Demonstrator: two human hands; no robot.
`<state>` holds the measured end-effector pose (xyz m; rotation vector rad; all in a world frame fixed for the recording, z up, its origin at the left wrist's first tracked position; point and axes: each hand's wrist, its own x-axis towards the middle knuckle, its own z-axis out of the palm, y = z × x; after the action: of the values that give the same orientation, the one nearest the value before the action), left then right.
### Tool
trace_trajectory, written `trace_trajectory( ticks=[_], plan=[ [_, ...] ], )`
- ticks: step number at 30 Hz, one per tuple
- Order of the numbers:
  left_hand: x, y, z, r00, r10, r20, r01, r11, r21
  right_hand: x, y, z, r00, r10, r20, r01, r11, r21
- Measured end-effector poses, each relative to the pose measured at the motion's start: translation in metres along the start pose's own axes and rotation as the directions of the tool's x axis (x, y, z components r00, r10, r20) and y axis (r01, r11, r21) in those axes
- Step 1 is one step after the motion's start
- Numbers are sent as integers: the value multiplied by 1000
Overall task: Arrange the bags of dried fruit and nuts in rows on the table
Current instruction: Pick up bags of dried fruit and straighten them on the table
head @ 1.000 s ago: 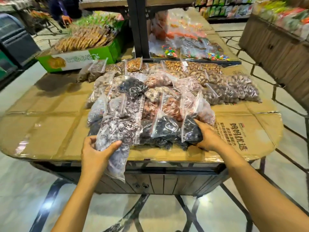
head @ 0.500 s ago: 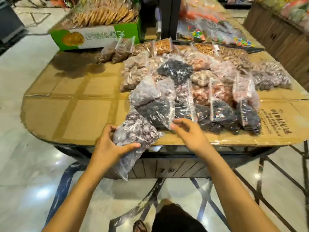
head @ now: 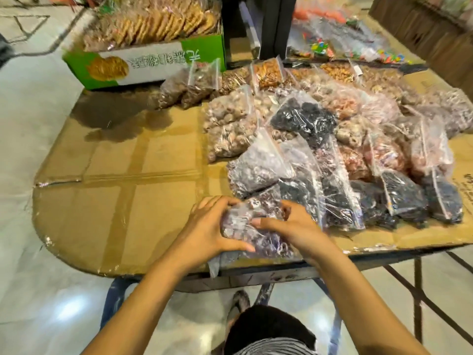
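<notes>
A clear bag of purplish dried fruit (head: 252, 228) lies at the near edge of the cardboard-covered table (head: 122, 201). My left hand (head: 207, 229) grips its left side and my right hand (head: 289, 226) presses on its right side. Its lower end hangs over the table's edge. Right of it a row of dark-fruit bags (head: 399, 198) lines the front. Behind stand bags of pale round nuts (head: 230, 124), a black-fruit bag (head: 304, 119) and pinkish bags (head: 384, 149), overlapping in rough rows.
A green and white box of biscuits (head: 143, 62) stands at the back left. A dark post (head: 268, 26) rises behind the bags, with candy bags (head: 332, 44) to its right. Bare cardboard lies left of the bags. A wooden counter (head: 435, 39) stands far right.
My right hand has left the dark bags and come onto the bag held by my left hand. That bag has moved up onto the table's near edge. The view has shifted left and closer.
</notes>
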<state>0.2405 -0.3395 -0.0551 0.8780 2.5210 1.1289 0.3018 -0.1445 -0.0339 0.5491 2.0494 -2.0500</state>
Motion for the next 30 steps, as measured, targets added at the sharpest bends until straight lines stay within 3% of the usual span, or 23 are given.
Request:
trace_trajectory(
  ticks=[2,4,5,7,9,11,13,16,18,22,26,30],
  plan=[
    [5,-19,-9,982,-68,-175,87,991,99,12,0,11,997,-6,-83,13,997,80],
    [6,-37,-15,894,-228,-385,257,966,25,25,3,23,988,10,-151,21,980,199],
    [6,-46,-15,842,-336,-422,345,937,-59,29,0,30,981,34,-192,18,964,264],
    [5,-59,-19,787,-525,-325,425,842,-332,36,3,39,953,87,-291,34,921,388],
    [8,-65,-18,791,-597,-129,436,699,-567,40,4,50,933,114,-341,74,868,491],
    [17,-58,-23,832,-543,115,477,595,-647,42,5,63,930,123,-347,107,811,575],
    [30,-59,-29,852,-436,289,497,504,-706,40,3,77,924,137,-356,95,820,564],
    [41,-70,-43,882,-342,324,447,388,-806,29,4,108,935,53,-351,78,935,347],
    [39,-82,-56,906,-308,292,403,413,-816,20,6,129,934,59,-354,37,965,258],
    [40,-113,-78,934,-150,325,351,557,-753,8,5,173,936,103,-336,22,937,349],
    [47,-121,-92,882,111,459,230,747,-623,16,8,200,774,198,-602,87,908,410],
    [64,-107,-90,777,302,553,80,823,-562,8,10,204,640,247,-727,187,868,460]
  ],
)
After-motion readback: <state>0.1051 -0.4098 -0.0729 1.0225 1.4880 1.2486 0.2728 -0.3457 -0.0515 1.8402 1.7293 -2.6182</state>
